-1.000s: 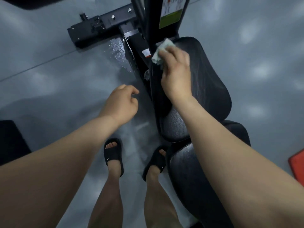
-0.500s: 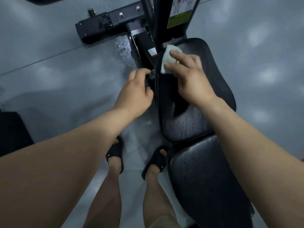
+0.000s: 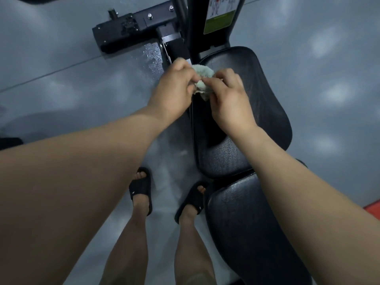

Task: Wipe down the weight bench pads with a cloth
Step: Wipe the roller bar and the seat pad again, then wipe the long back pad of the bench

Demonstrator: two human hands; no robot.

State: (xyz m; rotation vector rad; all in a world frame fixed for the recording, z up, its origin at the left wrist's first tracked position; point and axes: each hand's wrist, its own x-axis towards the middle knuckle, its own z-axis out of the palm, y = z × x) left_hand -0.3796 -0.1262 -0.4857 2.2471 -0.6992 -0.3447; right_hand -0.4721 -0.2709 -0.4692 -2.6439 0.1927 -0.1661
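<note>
Grey glossy floor, gym setting, black machine frame at the far end with wet droplets on the floor beside it.

Head view: bench has two black textured pads in line, far pad and near pad, small gap between them. Person stands at the bench's left side in black slides.

Cloth is bunched up small, pale green-white, held above the far-left corner of the far pad. Left hand and right hand both have fingers closed on it, pinching from opposite sides. Can't tell if the cloth touches the pad right now.

Judgement: looks like a refold or regrip between strokes, not a wipe.

Handling: cloth is light, soft, floppy, no shape of its own. Probably damp, so it should drag on the vinyl rather than slide. Best held flat under the palm with fingers spread, not by an edge. Pads look firm and fixed, take pressure fine. Near pad likely still needs doing.
</note>
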